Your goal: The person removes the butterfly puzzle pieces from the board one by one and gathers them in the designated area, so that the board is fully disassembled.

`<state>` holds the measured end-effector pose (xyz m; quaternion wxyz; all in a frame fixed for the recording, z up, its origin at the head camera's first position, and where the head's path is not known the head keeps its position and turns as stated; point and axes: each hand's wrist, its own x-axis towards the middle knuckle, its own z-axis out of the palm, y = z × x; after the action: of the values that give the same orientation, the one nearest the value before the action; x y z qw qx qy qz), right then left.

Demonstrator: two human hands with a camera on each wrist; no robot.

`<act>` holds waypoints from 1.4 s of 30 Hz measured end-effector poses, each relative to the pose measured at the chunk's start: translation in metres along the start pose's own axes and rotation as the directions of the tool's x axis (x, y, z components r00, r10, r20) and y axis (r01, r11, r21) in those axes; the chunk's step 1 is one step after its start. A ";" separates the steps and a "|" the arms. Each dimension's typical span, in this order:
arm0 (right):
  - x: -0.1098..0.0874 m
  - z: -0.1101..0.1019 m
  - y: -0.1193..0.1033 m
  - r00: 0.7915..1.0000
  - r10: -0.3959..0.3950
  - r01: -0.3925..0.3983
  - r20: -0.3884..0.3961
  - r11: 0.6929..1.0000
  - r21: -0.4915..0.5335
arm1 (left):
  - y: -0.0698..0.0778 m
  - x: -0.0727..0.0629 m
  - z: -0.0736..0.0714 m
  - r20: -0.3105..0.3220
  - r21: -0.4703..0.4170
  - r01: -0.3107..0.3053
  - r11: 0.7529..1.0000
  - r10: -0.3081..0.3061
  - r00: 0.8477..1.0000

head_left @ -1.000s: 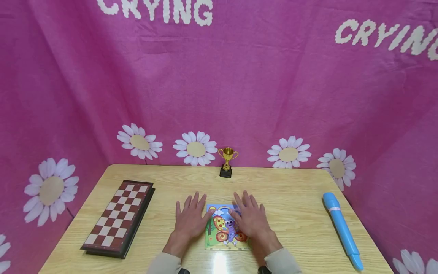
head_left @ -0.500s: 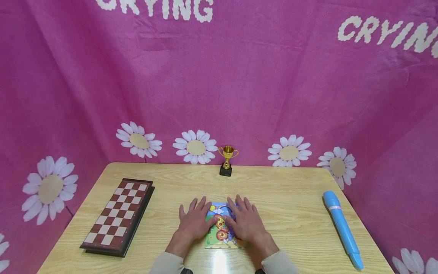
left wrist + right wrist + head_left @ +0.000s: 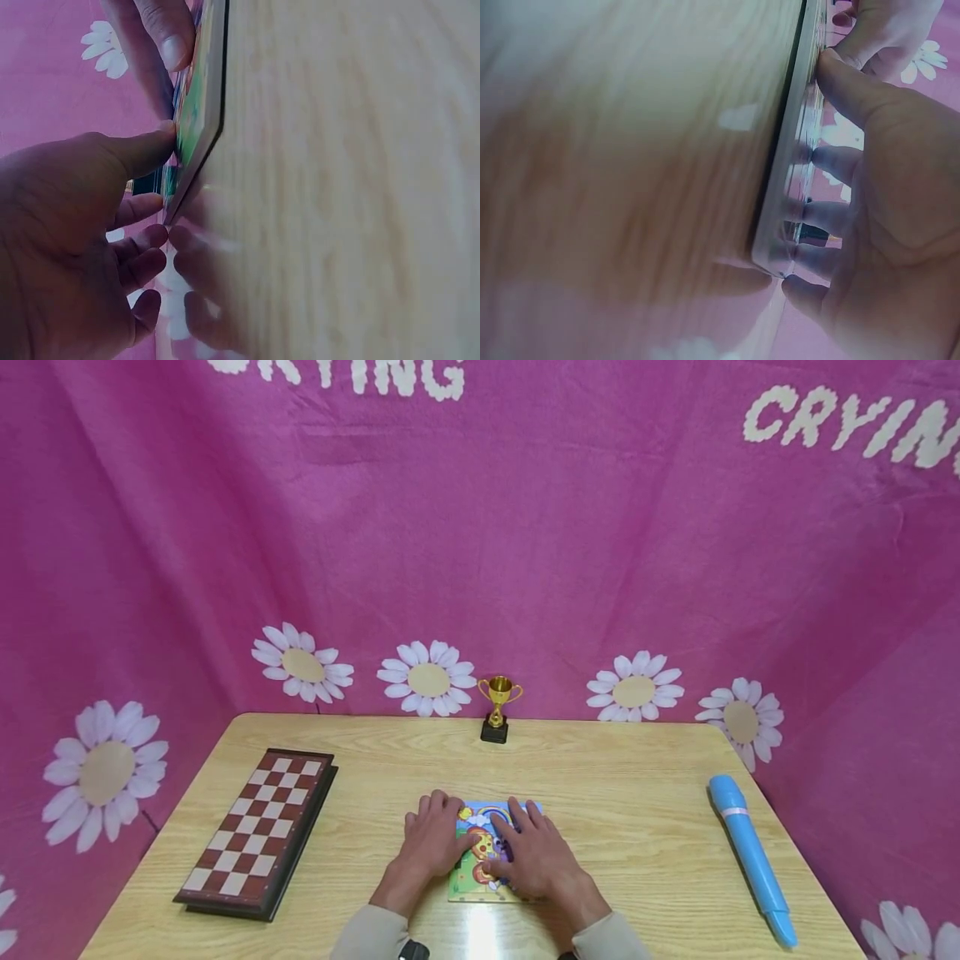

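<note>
A thin square jigsaw puzzle board (image 3: 472, 881) with a cartoon butterfly and a rainbow lies flat at the table's near middle. My left hand (image 3: 429, 845) is at its left side, thumb on the picture, fingers bent down at the edge. In the left wrist view, the board (image 3: 196, 124) shows its pale side, and the left thumb (image 3: 146, 152) touches its face. From the right, my right hand (image 3: 542, 858) rests its spread fingertips on the picture, covering part of the butterfly. The right wrist view shows the fingertips (image 3: 817, 214) along the board's top.
A folded checkered chessboard (image 3: 258, 831) lies on the left of the wooden table (image 3: 630, 793). A small gold trophy cup (image 3: 497, 708) on a black base stands at the back. On the right lies a blue microphone-shaped stick (image 3: 753, 860). A pink curtain (image 3: 540, 543) hangs behind.
Both hands have come down and inward onto the puzzle board. The left fingers have bent at its left edge, and the right hand has slid over the picture. The board stays put.
</note>
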<state>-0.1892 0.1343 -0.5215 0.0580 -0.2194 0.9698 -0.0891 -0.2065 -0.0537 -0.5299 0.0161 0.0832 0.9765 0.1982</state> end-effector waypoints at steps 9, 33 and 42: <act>-0.003 -0.001 -0.005 1.000 -0.025 0.025 -0.017 1.000 0.004 | 0.001 0.008 0.001 0.035 -0.068 0.073 0.995 -0.071 0.997; -0.001 -0.005 -0.005 0.998 0.018 -0.020 0.067 0.999 0.037 | 0.006 0.014 0.003 0.048 -0.199 0.121 0.973 -0.114 0.992; -0.003 -0.003 -0.005 0.998 0.018 -0.021 0.058 0.999 0.043 | -0.007 0.011 0.001 -0.011 -0.384 0.065 0.921 -0.075 0.997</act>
<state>-0.1851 0.1316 -0.5178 0.0914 -0.2111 0.9677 -0.1032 -0.2183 -0.0581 -0.5332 0.0265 0.0409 0.9213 0.3858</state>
